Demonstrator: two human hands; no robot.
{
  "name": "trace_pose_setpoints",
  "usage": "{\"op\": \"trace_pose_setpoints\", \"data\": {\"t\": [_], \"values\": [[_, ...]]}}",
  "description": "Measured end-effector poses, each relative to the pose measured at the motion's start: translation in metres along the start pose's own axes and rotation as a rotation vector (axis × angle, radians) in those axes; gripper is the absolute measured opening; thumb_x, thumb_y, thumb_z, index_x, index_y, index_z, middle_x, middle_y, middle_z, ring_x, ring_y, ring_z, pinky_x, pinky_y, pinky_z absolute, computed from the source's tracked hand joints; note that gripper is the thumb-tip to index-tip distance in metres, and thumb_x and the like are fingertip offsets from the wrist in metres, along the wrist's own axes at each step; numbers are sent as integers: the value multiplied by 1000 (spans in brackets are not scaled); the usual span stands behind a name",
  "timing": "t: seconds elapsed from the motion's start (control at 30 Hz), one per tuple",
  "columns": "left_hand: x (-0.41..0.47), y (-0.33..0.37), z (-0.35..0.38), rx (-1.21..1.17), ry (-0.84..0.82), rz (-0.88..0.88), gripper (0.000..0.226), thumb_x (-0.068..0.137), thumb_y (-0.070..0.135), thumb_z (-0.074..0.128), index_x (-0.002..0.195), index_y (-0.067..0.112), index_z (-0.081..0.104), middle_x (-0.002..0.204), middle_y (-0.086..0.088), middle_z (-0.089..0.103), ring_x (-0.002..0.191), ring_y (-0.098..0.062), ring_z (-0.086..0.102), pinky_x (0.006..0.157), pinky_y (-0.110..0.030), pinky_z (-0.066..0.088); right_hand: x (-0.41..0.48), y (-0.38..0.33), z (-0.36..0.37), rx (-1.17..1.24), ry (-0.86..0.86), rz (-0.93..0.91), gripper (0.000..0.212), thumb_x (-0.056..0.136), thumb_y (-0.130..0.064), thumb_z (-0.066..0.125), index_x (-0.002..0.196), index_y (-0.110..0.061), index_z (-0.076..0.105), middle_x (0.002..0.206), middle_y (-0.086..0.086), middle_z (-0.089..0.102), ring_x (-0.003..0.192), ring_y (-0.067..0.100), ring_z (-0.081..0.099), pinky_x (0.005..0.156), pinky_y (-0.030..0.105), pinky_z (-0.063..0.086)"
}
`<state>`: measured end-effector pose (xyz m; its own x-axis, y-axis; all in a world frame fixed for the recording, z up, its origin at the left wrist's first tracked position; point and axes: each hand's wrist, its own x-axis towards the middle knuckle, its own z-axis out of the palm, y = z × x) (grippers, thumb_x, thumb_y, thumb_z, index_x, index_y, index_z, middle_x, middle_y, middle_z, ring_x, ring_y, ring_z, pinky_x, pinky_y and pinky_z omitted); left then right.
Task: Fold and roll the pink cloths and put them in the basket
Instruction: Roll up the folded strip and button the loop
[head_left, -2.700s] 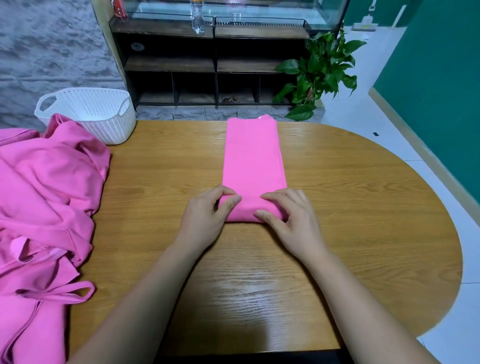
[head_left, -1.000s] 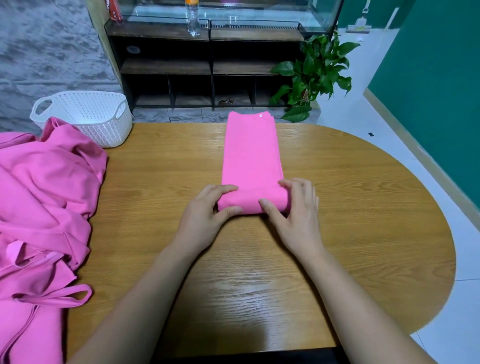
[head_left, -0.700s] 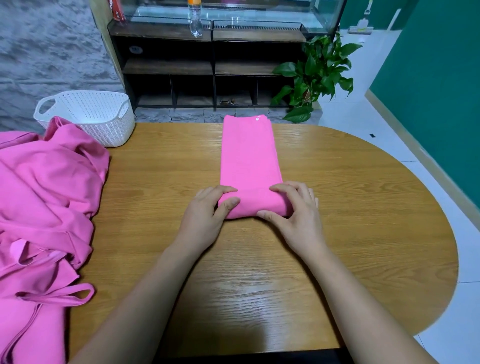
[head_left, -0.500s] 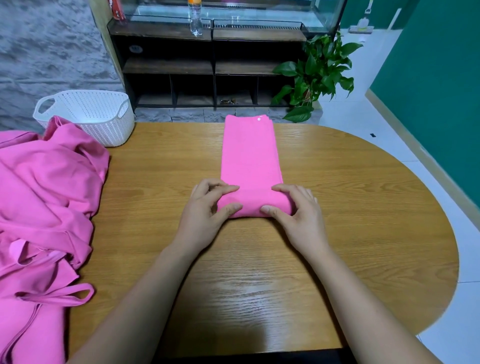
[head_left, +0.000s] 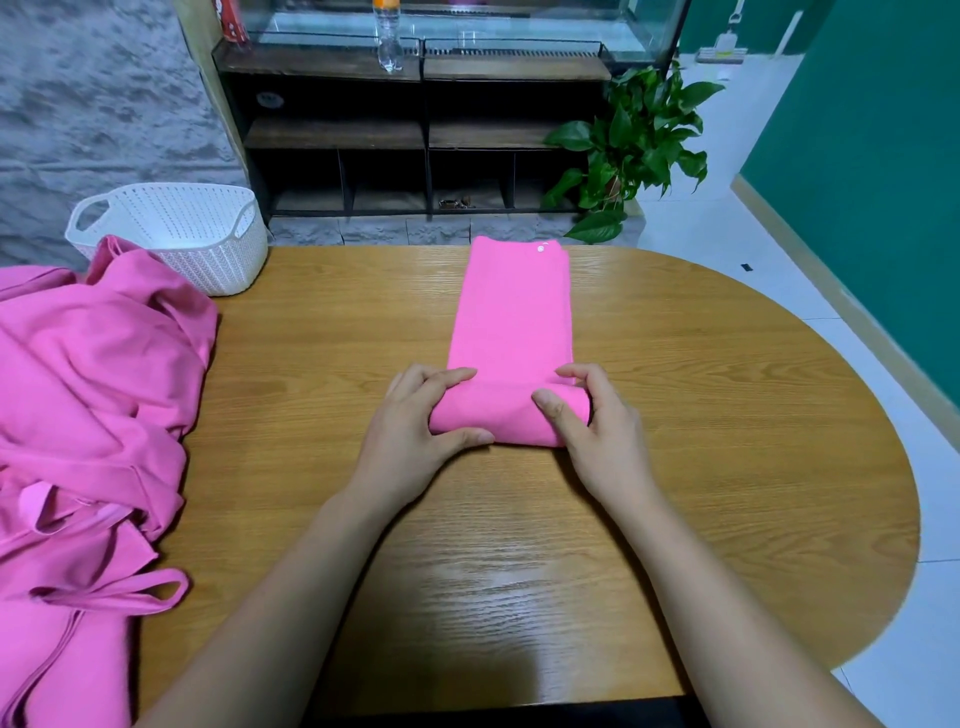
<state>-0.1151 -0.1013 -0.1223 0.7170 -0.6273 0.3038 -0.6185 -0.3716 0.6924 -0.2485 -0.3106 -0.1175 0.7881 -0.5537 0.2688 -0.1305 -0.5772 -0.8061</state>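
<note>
Head view: an oval wooden table (head_left: 727, 441) filled most of the frame, its rounded end to the right.
Shelving: a dark wooden shelf unit (head_left: 337, 135) stood on the floor beyond the table's far edge.
Pile: a heap of loose pink cloths (head_left: 88, 395) with thin straps covered the table's left end.
Strip: a long, narrow folded pink cloth (head_left: 511, 317) lay along the table's middle, reaching its far edge. The near end was wound into a thick roll.
Basket: a white perforated plastic basket (head_left: 208, 249) sat at the table's far left corner, touching the heap.
Plant: a green leafy potted plant (head_left: 639, 140) stood past the table's far edge, towards the right.
Left hand (head_left: 410, 441): curled round the roll's left end, fingers over the top, thumb along the near side.
Right hand (head_left: 602, 441): curled round the roll's right end, fingers over the top, thumb pressed on its front.
</note>
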Motion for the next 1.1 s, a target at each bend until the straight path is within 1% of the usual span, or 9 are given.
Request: {"op": "trace_pose_setpoints", "data": {"t": [0.13, 0.23, 0.37, 0.5, 0.6, 0.67, 0.8, 0.97, 1.1], "values": [[2, -1, 1, -45, -4, -64, 66, 80, 72, 71, 134, 34, 67, 122, 18, 64, 119, -7, 58, 103, -30, 45, -1, 0, -3, -35, -17, -87, 58, 87, -55, 80, 137, -33, 60, 126, -14, 56, 124, 10, 54, 110, 43, 43], [3, -1, 1, -61, 11, -103, 56, 82, 71, 66, 123, 34, 70, 118, 18, 69, 113, -4, 60, 102, -31, 47, -2, 0, -3, -12, -63, -146, 63, 75, -59, 89, 127, -34, 66, 125, -13, 53, 128, 12, 53, 112, 47, 43], [3, -2, 2, -71, 33, -121, 51, 84, 73, 63, 116, 35, 72, 115, 17, 71, 109, -2, 63, 99, -30, 48, 0, 3, -3, 38, -115, -163, 64, 68, -53, 96, 123, -33, 70, 124, -12, 55, 127, 14, 55, 113, 43, 43], [3, -2, 0, -89, 30, -143, 50, 86, 75, 60, 116, 37, 73, 114, 19, 72, 109, -1, 64, 100, -33, 50, -1, 5, -2, -24, -135, -162, 60, 72, -57, 91, 122, -33, 70, 118, -12, 59, 121, 12, 55, 110, 38, 44], [3, -2, -1, -84, 33, -74, 48, 88, 70, 65, 122, 36, 71, 118, 19, 65, 118, -5, 59, 107, -33, 46, -2, 4, 0, -79, -129, -136, 55, 79, -67, 81, 121, -34, 69, 115, -13, 63, 115, 13, 58, 105, 41, 46], [3, -1, -1, -87, 15, -44, 56, 84, 70, 71, 128, 35, 69, 119, 16, 59, 121, -8, 56, 108, -30, 43, -1, 2, 1, -103, -96, -105, 49, 85, -70, 71, 116, -32, 68, 110, -14, 67, 108, 11, 61, 101, 43, 47], [1, 0, 1, -48, -9, -10, 71, 74, 77, 76, 129, 33, 68, 118, 16, 62, 118, -12, 57, 103, -32, 45, -3, -4, 0, -91, -25, -27, 43, 91, -70, 62, 105, -29, 66, 94, -13, 70, 89, 8, 56, 92, 38, 43], [-1, 2, 1, -86, -6, -27, 64, 72, 73, 81, 122, 34, 71, 115, 18, 67, 113, -6, 60, 101, -32, 47, -3, -3, -1, -112, -15, -53, 42, 91, -69, 61, 101, -28, 69, 92, -21, 62, 97, 11, 57, 93, 39, 42], [-2, 2, 0, -124, -20, -42, 66, 69, 68, 86, 124, 35, 71, 120, 19, 68, 116, -4, 61, 104, -33, 48, -5, -1, -2, -122, -13, -190, 29, 93, -57, 70, 105, -31, 73, 106, -18, 65, 108, 12, 58, 97, 43, 43]]}}
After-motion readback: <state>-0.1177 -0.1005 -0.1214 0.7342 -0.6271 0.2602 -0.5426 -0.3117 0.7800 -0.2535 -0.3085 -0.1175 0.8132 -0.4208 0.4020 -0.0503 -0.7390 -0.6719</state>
